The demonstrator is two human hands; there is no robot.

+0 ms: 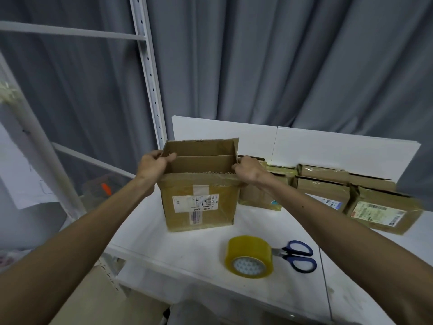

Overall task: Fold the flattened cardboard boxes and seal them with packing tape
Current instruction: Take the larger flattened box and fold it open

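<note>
Cardboard box (199, 202) stands upright on the white table (182, 254), top open. Left hand (152, 166) and right hand (249, 170) each grip a side flap, apparently to fold it inward. Packing tape roll (249, 256) lies near, judged ready for sealing.

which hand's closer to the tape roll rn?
Right. The right hand grips the right top edge of the box, straight beyond the tape roll. The left hand grips the left top edge, farther off to the side.
</note>
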